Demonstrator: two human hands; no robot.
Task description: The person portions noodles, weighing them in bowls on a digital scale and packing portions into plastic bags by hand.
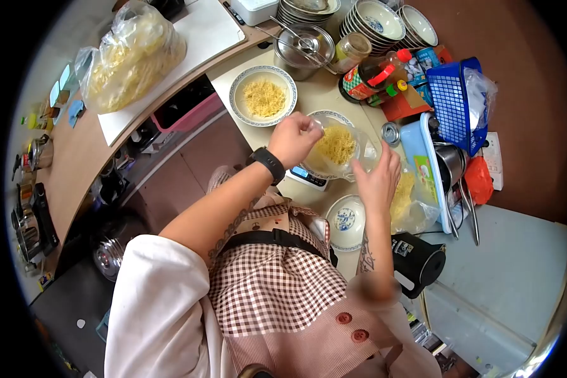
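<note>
Over a patterned bowl (328, 116) my left hand (293, 142), with a dark watch on its wrist, pinches clear plastic (349, 140) at the bowl's near-left rim. Thin yellow noodles (336, 145) lie in this bowl. On its right side is my right hand (379, 179), thumb and fingers apart, the thumb close to the plastic's edge; whether it touches is unclear. Beneath the bowl a digital scale (309, 179) shows partly. A second bowl (239, 104) of yellow noodles stands to the left.
A bare bowl (346, 222) and a black kettle (418, 262) stand nearer my body. Behind are a lidded pot (303, 44), stacked bowls (377, 22) and sauce bottles (375, 74). A blue basket (457, 104) is at right; a large noodle bag (132, 60) is at left.
</note>
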